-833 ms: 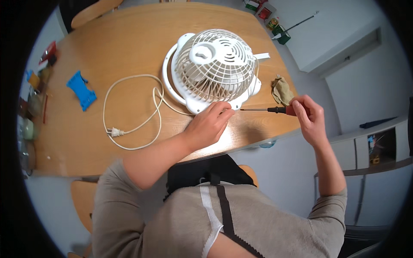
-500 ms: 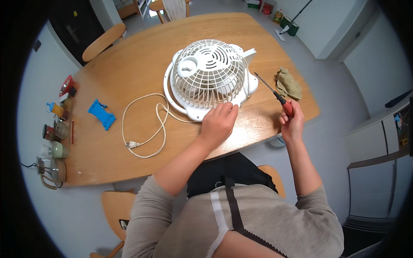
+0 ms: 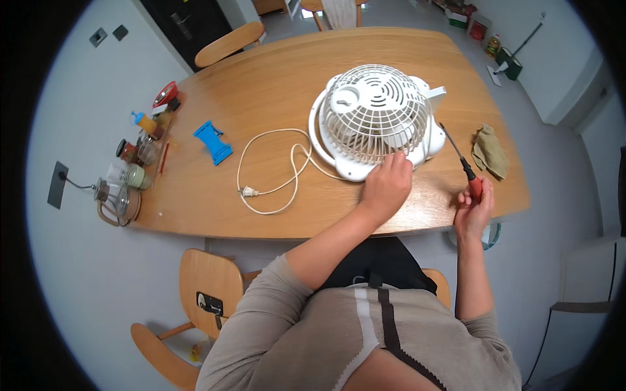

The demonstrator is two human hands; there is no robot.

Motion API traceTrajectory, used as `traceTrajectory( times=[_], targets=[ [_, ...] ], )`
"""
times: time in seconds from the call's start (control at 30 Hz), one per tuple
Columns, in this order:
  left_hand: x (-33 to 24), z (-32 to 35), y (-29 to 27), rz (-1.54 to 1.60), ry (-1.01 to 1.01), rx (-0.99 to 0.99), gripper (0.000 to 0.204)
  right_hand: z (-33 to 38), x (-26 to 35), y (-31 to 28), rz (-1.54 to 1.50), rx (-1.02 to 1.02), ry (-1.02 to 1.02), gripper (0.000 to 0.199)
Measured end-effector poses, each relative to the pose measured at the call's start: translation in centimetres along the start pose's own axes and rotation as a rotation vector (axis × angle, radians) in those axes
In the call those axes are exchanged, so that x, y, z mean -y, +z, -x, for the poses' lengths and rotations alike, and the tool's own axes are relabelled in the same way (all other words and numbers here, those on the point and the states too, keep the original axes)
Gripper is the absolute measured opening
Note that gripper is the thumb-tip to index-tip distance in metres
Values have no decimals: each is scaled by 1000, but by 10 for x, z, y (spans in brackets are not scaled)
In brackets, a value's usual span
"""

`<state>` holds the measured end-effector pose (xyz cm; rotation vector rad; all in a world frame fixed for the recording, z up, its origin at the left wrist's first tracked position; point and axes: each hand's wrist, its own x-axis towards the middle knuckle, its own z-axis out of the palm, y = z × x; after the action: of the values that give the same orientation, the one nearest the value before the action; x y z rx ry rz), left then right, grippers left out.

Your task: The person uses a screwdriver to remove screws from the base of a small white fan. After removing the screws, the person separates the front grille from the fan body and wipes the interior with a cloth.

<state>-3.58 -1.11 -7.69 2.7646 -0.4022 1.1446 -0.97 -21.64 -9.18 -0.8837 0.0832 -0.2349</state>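
The white fan (image 3: 373, 119) is lying face-up on the wooden surface (image 3: 274, 85), a bit right of the middle, with its round wire cage pointing at the ceiling. The person's left hand (image 3: 387, 187) is resting on the near edge of the cage, fingers curled against the wires at the lower rim. It's touching it for sure, but I can't really tell if that grip is clamped on a wire or just pressing there.

The right hand (image 3: 473, 208) is at the near right edge of the surface, and its grip is wrapped around the red handle of a screwdriver (image 3: 462, 163). The dark shaft points up and away from the person, tip ending close beside the right side of the fan's base. I can't tell if the tip actually touches it.

The fan's white cord (image 3: 274, 171) runs off to the left in loose loops, plug lying near the front edge. A crumpled olive rag (image 3: 490, 151) sits just right of the screwdriver. Further left there's a small blue plastic thing (image 3: 212, 141), well apart from the fan. Along the far left edge there's a row of little jars and bottles (image 3: 138, 159). A wooden chair (image 3: 207, 294) stands to the person's left, and another one (image 3: 228, 42) is at the far side.
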Motion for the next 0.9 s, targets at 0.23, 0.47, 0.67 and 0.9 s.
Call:
traceTrajectory(
  times=[0.23,0.47,0.67,0.9],
  targets=[
    [-9,-11,2,-223,81,125,10,-2,3,-5,-7,61,-3,22],
    [-3,-18,0,-22,67,252,10,-2,0,-3,-12,28,9,23],
    [8,-16,-47,404,-112,189,14,-9,-5,-17,-61,-10,47,24],
    [119,43,-109,484,-709,7,5,-8,-2,-12,10,-1,5,23]
  ],
)
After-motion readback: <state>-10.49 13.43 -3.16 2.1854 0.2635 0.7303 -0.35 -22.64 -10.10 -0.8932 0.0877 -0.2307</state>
